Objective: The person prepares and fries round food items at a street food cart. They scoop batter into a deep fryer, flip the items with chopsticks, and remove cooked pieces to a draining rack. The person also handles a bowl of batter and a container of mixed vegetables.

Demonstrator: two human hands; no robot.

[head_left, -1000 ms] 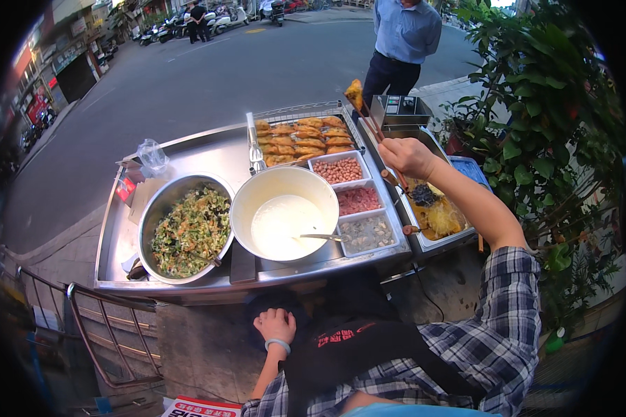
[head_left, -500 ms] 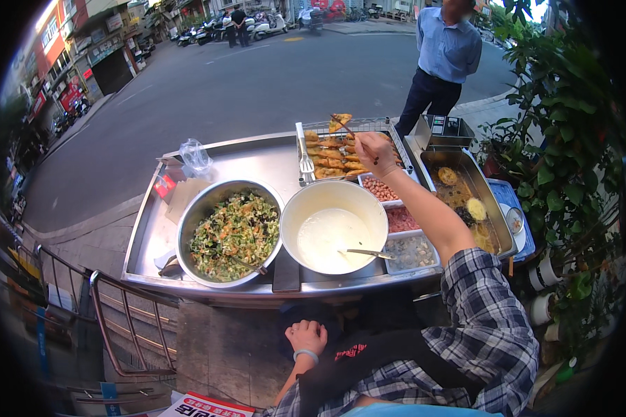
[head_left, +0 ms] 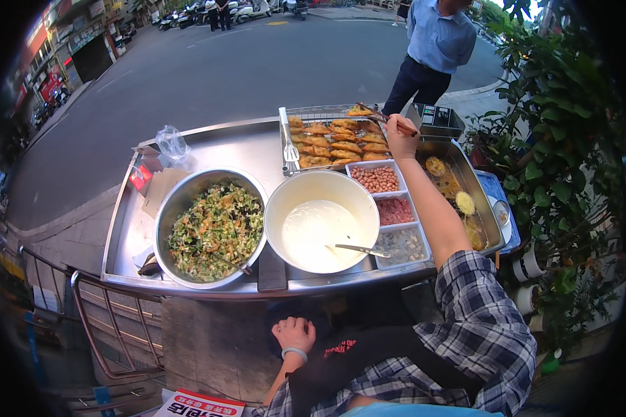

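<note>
My right hand [head_left: 402, 135] is closed around dark chopsticks [head_left: 391, 119], reaching over the far right of the counter. At their tips is a golden fritter [head_left: 359, 110], by the far edge of a wire rack [head_left: 320, 111]. Several browned fritters [head_left: 346, 146] lie in rows on that rack. Below my forearm, white trays hold peanuts [head_left: 375, 178], pink minced meat [head_left: 394, 210] and greyish pieces [head_left: 400, 244]. My left hand [head_left: 294, 334] lies low in front of the counter on something dark, fingers loosely spread, holding nothing I can see.
A steel bowl of chopped vegetables [head_left: 215, 229] stands beside a white batter bowl [head_left: 322, 186] with a spoon [head_left: 362, 249]. At right, a frying pan [head_left: 494, 224] holds oil and several fritters. Metal tongs [head_left: 289, 142] lie along the rack. A person [head_left: 438, 42] stands behind.
My right hand and the chopsticks have moved right across the rack, and the fritter has gone with them to the far edge. The whole view has shifted slightly. My left hand stays put.
</note>
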